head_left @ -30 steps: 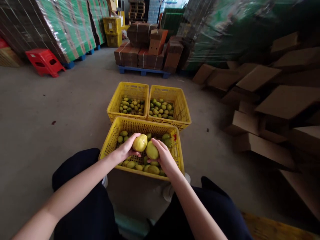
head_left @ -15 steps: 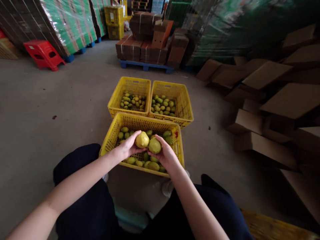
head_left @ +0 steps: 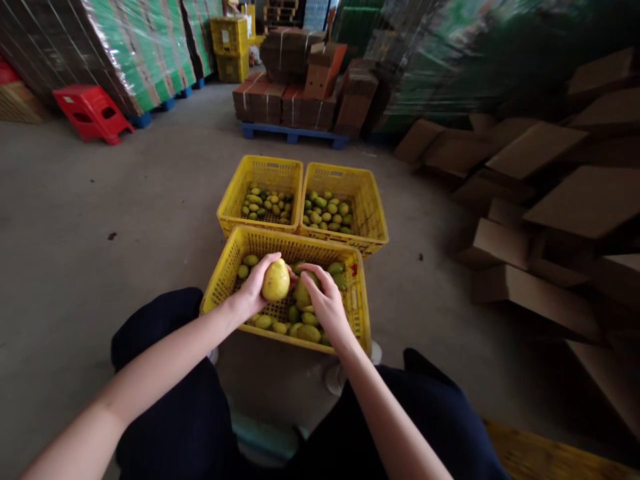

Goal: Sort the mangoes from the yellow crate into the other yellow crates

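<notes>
Between the person's dark-clad knees (head_left: 165, 360), a yellow crate (head_left: 220, 277) stood on the floor, with green-yellow fruits (head_left: 307, 333) scattered inside. Above it, the left hand (head_left: 254, 288) was closed around a yellow fruit (head_left: 275, 280). The right hand (head_left: 329, 305) arched its fingers over a greener fruit (head_left: 302, 295); whether it gripped that one, I could not tell. The step seemed to be handling individual fruits; setting either down would call for a low, gentle release. Beyond stood two more fruit-holding crates (head_left: 371, 207), then a blue pallet (head_left: 293, 135) of cardboard.
</notes>
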The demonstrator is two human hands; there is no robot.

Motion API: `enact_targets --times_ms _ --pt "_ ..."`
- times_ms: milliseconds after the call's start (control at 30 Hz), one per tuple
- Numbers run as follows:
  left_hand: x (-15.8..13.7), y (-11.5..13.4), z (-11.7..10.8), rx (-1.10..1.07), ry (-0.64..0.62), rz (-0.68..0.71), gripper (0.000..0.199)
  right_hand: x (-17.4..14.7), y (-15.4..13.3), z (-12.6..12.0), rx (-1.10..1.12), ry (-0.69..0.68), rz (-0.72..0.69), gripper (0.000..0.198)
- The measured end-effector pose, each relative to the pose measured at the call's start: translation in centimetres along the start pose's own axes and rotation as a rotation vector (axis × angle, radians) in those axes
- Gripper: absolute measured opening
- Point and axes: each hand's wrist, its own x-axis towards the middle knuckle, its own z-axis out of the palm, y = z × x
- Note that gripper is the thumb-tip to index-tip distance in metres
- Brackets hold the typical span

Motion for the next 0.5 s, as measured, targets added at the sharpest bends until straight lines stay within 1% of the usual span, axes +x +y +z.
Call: enact_targets --times_ms 67,133,233,300,400,467,500 --pt "-0.1 -0.1 0.1 -0.03 -0.034 0.054 0.022 0.0 -0.1 0.0 -0.117 0.042 -0.08 0.019" --pt "-0.3 -0.3 0.1 -0.043 -0.078 0.065 0.024 -0.2 -0.1 0.1 -0.175 0.057 -0.102 0.023" --pt "-0.5 -1.0 0.3 -0.037 -0.149 0.053 0.027 -0.7 0.0 0.8 -0.158 0.024 -0.06 0.031" --pt "-0.6 -1.7 0.4 -0.03 -0.17 0.072 0.027 -1.1 0.3 1.5 -0.12 -0.011 -0.014 0.035" --pt "-0.5 -2.7 0.5 -0.044 -0.114 0.078 0.025 -1.9 0.7 2.6 -0.08 -0.019 0.035 0.043" --pt "-0.3 -3.1 0.5 -0.07 -0.073 0.017 0.024 -2.4 0.8 3.3 -0.067 0.013 0.027 0.046" --pt "-0.1 -3.2 0.4 -0.083 -0.068 -0.024 0.027 -2.6 0.7 3.6 -0.061 0.034 0.011 0.045"
